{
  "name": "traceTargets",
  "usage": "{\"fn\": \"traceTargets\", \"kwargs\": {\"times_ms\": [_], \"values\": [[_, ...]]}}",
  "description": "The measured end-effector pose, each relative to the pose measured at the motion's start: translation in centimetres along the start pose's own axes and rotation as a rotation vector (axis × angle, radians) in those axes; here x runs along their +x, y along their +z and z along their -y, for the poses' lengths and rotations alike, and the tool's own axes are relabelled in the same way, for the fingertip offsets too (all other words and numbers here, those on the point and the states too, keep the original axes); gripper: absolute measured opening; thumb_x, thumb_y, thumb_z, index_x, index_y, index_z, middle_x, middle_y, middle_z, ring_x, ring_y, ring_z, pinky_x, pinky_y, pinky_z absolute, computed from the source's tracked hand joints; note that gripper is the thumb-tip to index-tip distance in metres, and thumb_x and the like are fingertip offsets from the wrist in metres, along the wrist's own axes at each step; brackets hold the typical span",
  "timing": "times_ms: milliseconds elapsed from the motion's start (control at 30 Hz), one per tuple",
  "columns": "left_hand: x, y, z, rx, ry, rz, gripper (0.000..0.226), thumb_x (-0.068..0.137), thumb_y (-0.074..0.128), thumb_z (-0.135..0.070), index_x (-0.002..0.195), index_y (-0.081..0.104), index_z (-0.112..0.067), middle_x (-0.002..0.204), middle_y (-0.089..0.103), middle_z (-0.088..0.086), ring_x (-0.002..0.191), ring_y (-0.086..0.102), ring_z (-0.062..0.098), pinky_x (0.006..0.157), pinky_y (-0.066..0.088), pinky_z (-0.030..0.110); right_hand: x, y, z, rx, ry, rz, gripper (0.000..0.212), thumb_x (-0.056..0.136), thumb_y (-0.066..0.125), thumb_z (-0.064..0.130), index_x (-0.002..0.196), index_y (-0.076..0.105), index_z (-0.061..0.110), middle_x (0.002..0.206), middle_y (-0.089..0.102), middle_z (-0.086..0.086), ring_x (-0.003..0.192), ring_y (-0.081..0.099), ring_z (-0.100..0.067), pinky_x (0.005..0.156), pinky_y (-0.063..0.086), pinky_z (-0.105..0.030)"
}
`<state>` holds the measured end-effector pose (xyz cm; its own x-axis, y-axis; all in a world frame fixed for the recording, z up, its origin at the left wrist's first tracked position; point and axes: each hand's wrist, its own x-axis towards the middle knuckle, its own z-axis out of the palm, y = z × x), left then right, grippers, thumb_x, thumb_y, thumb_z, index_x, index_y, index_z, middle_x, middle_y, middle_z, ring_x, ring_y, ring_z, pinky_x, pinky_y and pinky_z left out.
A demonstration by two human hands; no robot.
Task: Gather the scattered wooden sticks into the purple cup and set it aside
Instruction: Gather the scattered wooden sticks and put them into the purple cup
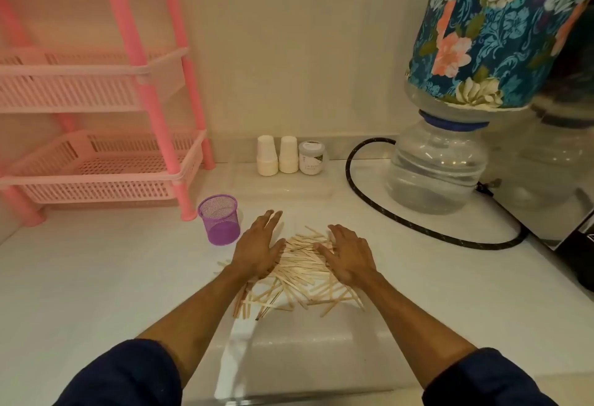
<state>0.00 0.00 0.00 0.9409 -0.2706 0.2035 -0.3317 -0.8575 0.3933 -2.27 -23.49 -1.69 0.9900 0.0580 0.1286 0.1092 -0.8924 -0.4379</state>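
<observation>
Several flat wooden sticks (299, 273) lie in a loose heap on the white counter (96, 293), fanned out toward me. My left hand (258, 246) lies flat on the heap's left side with fingers straight. On the heap's right side my right hand (347, 256) rests palm down, fingers spread over the sticks. The purple mesh cup (219, 219) stands upright and looks empty, just left of and behind my left hand, not touched by either hand.
A pink plastic rack (106, 161) stands at the back left, one leg close to the cup. Two stacks of white cups (278, 155) and a small jar (311, 158) line the back wall. A water dispenser bottle (437, 167) and a black hose (427, 228) occupy the right.
</observation>
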Motion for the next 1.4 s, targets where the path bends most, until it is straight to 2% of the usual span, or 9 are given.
{"fn": "traceTargets", "kwargs": {"times_ms": [167, 367, 567, 767, 967, 1133, 1200, 1300, 1400], "values": [[-1.0, 0.7, 0.0, 0.008, -0.06, 0.039, 0.06, 0.099, 0.035, -0.05, 0.153, 0.02, -0.027, 0.16, 0.023, 0.001, 0.145, 0.024, 0.021, 0.112, 0.031, 0.042, -0.4, 0.5, 0.1, -0.028, 0.0, 0.023, 0.073, 0.093, 0.034, 0.067, 0.149, 0.034, 0.019, 0.155, 0.036, -0.001, 0.141, 0.033, -0.019, 0.114, 0.027, -0.042], [-2.4, 1.7, -0.3, -0.006, -0.084, 0.06, 0.061, 0.099, 0.034, -0.052, 0.152, 0.024, -0.023, 0.159, 0.027, 0.002, 0.145, 0.024, 0.02, 0.115, 0.025, 0.041, -1.5, 1.5, 0.3, -0.064, -0.03, 0.027, 0.071, 0.093, 0.037, 0.066, 0.146, 0.037, 0.019, 0.153, 0.038, -0.002, 0.14, 0.035, -0.02, 0.111, 0.031, -0.043], [-3.3, 2.4, -0.1, 0.029, -0.102, 0.112, 0.06, 0.099, 0.034, -0.051, 0.15, 0.029, -0.02, 0.157, 0.029, 0.006, 0.144, 0.026, 0.023, 0.115, 0.026, 0.049, -2.1, 2.6, 0.1, -0.124, -0.049, 0.013, 0.067, 0.094, 0.04, 0.063, 0.145, 0.04, 0.019, 0.153, 0.037, -0.005, 0.14, 0.035, -0.02, 0.112, 0.025, -0.04], [-4.3, 3.5, 0.1, 0.055, -0.081, 0.113, 0.058, 0.098, 0.035, -0.052, 0.147, 0.035, -0.021, 0.157, 0.029, 0.003, 0.146, 0.019, 0.019, 0.118, 0.016, 0.048, -2.1, 3.1, 0.0, -0.113, -0.044, 0.021, 0.066, 0.095, 0.039, 0.06, 0.147, 0.038, 0.019, 0.157, 0.033, -0.005, 0.142, 0.031, -0.02, 0.116, 0.022, -0.041], [-4.5, 3.3, -0.1, 0.077, -0.03, -0.007, 0.072, 0.09, 0.026, -0.064, 0.137, 0.046, -0.014, 0.141, 0.047, 0.007, 0.131, 0.04, 0.024, 0.108, 0.029, 0.042, -0.8, 2.6, 0.9, -0.162, -0.081, -0.021, 0.073, 0.094, 0.036, 0.065, 0.149, 0.034, 0.017, 0.158, 0.031, -0.005, 0.143, 0.029, -0.02, 0.113, 0.021, -0.042], [-4.4, 3.8, 0.0, 0.201, 0.018, 0.009, 0.072, 0.088, 0.022, -0.062, 0.135, 0.046, -0.013, 0.129, 0.048, 0.008, 0.119, 0.043, 0.024, 0.103, 0.032, 0.04, 0.7, 2.9, 1.0, -0.273, -0.165, 0.162, 0.074, 0.095, 0.028, 0.065, 0.155, 0.019, 0.023, 0.164, 0.012, 0.002, 0.148, 0.014, -0.019, 0.116, 0.018, -0.048], [-4.1, 4.1, 0.1, 0.229, 0.028, 0.014, 0.063, 0.092, 0.026, -0.056, 0.134, 0.047, -0.014, 0.123, 0.049, 0.006, 0.113, 0.044, 0.023, 0.101, 0.033, 0.04, 1.2, 3.4, 0.9, -0.268, -0.179, 0.156, 0.068, 0.097, 0.03, 0.062, 0.152, 0.028, 0.023, 0.161, 0.022, 0.0, 0.146, 0.02, -0.018, 0.113, 0.021, -0.046], [-3.7, 4.4, 0.4, 0.218, 0.064, -0.004, 0.045, 0.098, 0.033, -0.043, 0.129, 0.049, -0.016, 0.117, 0.051, 0.004, 0.107, 0.046, 0.023, 0.094, 0.035, 0.038, 1.7, 3.8, 0.9, -0.243, -0.233, 0.056, 0.051, 0.098, 0.038, 0.056, 0.135, 0.049, 0.022, 0.142, 0.046, 0.001, 0.131, 0.04, -0.018, 0.102, 0.03, -0.041], [-3.2, 4.4, 0.5, 0.217, 0.074, -0.053, 0.03, 0.098, 0.037, -0.032, 0.117, 0.055, -0.016, 0.108, 0.055, 0.003, 0.098, 0.049, 0.022, 0.086, 0.038, 0.037, 2.0, 4.0, 1.0, -0.235, -0.295, 0.002, 0.038, 0.099, 0.04, 0.049, 0.119, 0.054, 0.021, 0.123, 0.054, 0.002, 0.114, 0.048, -0.019, 0.093, 0.033, -0.038]]}}
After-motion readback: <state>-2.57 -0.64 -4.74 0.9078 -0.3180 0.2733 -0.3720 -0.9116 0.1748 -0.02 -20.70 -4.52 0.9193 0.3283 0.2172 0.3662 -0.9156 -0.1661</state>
